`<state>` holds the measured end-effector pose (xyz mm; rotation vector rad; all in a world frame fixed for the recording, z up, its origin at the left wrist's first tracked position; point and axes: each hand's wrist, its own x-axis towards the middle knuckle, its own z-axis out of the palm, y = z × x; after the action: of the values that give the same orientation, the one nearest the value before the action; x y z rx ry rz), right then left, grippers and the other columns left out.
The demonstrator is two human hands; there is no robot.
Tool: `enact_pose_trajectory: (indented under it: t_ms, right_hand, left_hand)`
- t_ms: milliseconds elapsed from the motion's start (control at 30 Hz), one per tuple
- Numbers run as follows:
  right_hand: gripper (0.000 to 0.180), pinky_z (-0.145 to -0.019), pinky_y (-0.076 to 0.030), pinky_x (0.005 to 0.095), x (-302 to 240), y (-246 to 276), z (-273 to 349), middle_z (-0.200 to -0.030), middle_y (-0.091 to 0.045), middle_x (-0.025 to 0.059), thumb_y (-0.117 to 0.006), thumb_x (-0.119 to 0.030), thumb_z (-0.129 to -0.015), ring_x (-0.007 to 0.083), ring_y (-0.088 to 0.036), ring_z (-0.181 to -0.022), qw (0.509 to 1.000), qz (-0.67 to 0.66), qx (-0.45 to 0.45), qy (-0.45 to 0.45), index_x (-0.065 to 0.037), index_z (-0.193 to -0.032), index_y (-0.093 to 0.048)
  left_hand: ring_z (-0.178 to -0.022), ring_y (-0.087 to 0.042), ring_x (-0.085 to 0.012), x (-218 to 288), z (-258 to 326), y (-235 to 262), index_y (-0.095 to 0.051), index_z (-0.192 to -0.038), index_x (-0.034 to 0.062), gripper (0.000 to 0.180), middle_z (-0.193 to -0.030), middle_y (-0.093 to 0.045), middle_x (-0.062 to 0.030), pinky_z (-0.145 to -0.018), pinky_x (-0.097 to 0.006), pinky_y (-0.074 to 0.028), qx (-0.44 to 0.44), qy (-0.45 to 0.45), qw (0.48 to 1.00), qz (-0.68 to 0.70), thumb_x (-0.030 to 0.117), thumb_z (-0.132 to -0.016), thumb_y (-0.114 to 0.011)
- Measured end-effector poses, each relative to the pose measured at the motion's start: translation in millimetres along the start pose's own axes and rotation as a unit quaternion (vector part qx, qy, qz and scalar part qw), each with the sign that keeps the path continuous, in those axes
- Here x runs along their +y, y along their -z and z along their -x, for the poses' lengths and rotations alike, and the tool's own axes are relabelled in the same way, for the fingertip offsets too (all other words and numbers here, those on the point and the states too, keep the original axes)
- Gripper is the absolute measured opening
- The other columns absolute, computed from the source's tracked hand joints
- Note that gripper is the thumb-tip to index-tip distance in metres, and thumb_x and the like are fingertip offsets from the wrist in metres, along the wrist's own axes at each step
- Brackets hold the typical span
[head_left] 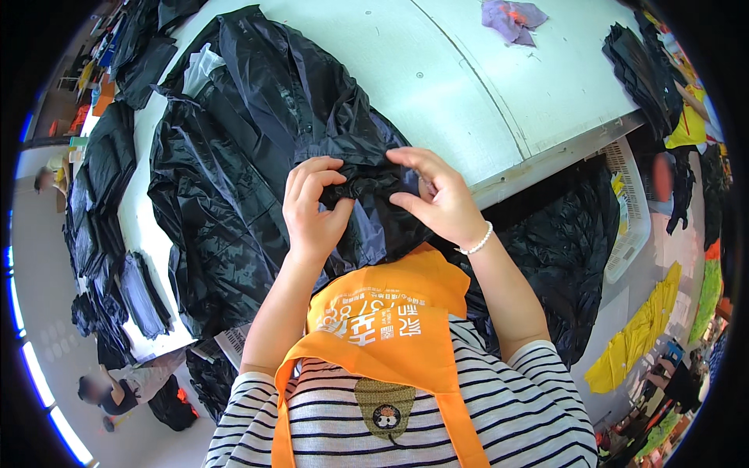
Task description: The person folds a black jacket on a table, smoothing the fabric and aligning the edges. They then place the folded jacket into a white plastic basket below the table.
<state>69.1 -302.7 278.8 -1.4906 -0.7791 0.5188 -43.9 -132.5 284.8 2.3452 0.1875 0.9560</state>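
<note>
1. Two bare hands meet over a bunched fold of a black raincoat (257,156) at the near edge of the white worktop (437,70), seen in the head view.
2. Left hand (312,207): its grip is clamped on the shiny black fabric, fingers curled over the top of the fold and thumb pressing from below.
3. Right hand (437,199): its grip is also pinched on the same fold, fingertips on top and thumb underneath, with a white bead bracelet (477,242) on the wrist.
4. Most of the raincoat lies spread flat on the worktop, reaching away to the far left, while its near part hangs over the worktop edge toward the person.
5. An orange apron (390,327) over a striped shirt (530,405) fills the lower middle of the picture.
6. More black garments (101,195) are piled along the left end of the worktop.
7. A purple cloth (511,17) lies at the far side, well apart from the hands.
8. A white plastic basket (628,210) stands to the right below the worktop, with yellow fabric (636,335) on the floor near it.
</note>
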Motion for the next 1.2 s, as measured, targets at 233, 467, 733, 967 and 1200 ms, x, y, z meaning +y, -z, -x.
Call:
enact_pose_trajectory:
  t_ms: [233,467,733,967,1200]
  right_hand:
    - [0.023,-0.056,-0.042,0.0204,-1.6,-18.5,-4.1,-0.086,-0.057,0.0033,-0.078,-0.007,-0.074,0.0075,-0.052,-0.063,0.999,0.041,0.014,0.027,0.002,-0.092,-0.067]
    - [0.009,-0.057,-0.039,0.0215,7.9,-28.2,-15.5,-0.073,-0.056,-0.0024,-0.071,-0.005,-0.078,0.0045,-0.046,-0.062,0.991,-0.078,-0.064,-0.091,0.000,-0.083,-0.065]
    - [0.008,-0.047,-0.032,0.0149,-5.7,-14.5,-13.9,-0.076,-0.065,0.0006,-0.063,-0.010,-0.089,-0.0017,-0.041,-0.053,0.963,-0.229,0.053,-0.132,-0.003,-0.089,-0.062]
    - [0.006,-0.046,-0.030,0.0150,-30.4,9.3,-22.1,-0.075,-0.065,0.0025,-0.063,-0.009,-0.089,-0.0019,-0.039,-0.052,0.974,-0.158,0.152,-0.047,-0.003,-0.089,-0.062]
    - [0.006,-0.054,-0.038,0.0155,-36.3,20.8,-13.9,-0.076,-0.066,0.0044,-0.063,-0.006,-0.089,0.0018,-0.048,-0.059,0.983,-0.116,0.136,-0.029,0.000,-0.089,-0.060]
  left_hand:
    - [-0.083,-0.060,-0.0256,-0.7,5.3,3.8,-0.058,-0.080,0.0029,0.030,-0.089,-0.065,-0.0092,-0.076,-0.033,-0.047,0.011,0.004,0.999,-0.032,-0.007,-0.055,-0.069]
    - [-0.080,-0.060,-0.0274,-4.6,7.5,5.4,-0.060,-0.086,0.0050,0.035,-0.088,-0.063,-0.0074,-0.067,-0.034,-0.050,-0.015,-0.055,0.998,-0.009,-0.005,-0.053,-0.069]
    - [-0.080,-0.061,-0.0230,-8.0,18.0,2.3,-0.066,-0.095,0.0036,0.037,-0.095,-0.060,-0.0092,-0.069,-0.029,-0.049,-0.022,0.061,0.997,0.050,-0.015,-0.064,-0.061]
    - [-0.090,-0.061,-0.0216,-9.9,8.3,6.7,-0.067,-0.094,0.0002,0.034,-0.099,-0.061,-0.0099,-0.082,-0.026,-0.045,-0.062,0.130,0.986,0.087,-0.016,-0.069,-0.050]
    - [-0.081,-0.054,-0.0117,-27.4,28.4,-6.0,-0.049,-0.100,0.0030,0.027,-0.113,-0.054,-0.0047,-0.065,-0.024,-0.047,0.017,0.439,0.852,0.285,-0.011,-0.077,-0.047]
